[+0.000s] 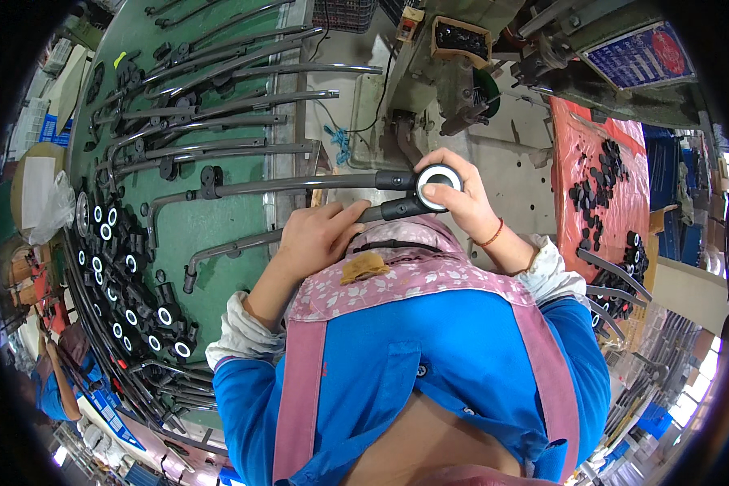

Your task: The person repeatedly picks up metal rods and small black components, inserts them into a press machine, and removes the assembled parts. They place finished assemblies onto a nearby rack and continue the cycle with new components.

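Note:
Two dark grey bent tubes meet at a round black hinge joint (pixel 438 173) with a white ring, just in front of my apron. My right hand (pixel 471 202) is closed around this joint, its thumb pressed on the ring face and its fingers over the far side. The upper tube (pixel 296 184) runs left from the joint over the green table and carries a black clip. My left hand (pixel 320 236) is wrapped around the lower tube (pixel 247 242), close to the black sleeve (pixel 402 208) that joins it to the hinge. My left palm hides part of that tube.
Several similar tubes (pixel 219 120) lie across the green table (pixel 219 308), beside a heap of black joints with white rings (pixel 130 296). A green machine (pixel 417 105) with a small parts box (pixel 462 40) stands ahead. Small black parts rest on red sheeting (pixel 555 162) to the right.

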Demonstrator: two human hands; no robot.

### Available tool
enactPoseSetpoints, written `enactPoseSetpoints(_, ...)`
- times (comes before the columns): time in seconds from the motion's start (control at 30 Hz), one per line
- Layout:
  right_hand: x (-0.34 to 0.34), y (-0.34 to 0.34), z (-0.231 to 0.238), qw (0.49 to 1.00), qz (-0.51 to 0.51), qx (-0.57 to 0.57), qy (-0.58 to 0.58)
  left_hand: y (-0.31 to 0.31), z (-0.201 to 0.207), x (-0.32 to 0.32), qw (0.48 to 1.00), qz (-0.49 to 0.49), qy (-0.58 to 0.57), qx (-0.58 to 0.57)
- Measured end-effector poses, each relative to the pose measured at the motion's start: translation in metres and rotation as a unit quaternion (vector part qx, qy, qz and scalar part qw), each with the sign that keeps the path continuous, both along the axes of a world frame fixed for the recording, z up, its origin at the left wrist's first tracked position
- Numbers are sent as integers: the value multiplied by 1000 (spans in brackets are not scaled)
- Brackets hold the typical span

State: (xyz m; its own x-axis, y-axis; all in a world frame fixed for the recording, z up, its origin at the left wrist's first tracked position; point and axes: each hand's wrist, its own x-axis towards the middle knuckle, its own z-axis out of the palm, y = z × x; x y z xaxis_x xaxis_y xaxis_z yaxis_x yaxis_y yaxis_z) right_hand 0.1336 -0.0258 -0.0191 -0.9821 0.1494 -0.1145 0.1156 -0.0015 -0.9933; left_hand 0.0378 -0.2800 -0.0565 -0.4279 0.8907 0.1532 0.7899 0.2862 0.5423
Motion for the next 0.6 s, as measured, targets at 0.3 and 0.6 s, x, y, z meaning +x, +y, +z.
enactPoseSetpoints(0.3,-5,29,8,999,43,14,-3,-22,8,-35,987,78,137,35)
enactPoseSetpoints(0.6,-3,120,11,997,16,49,53,62,45,-37,992,-4,124,-34)
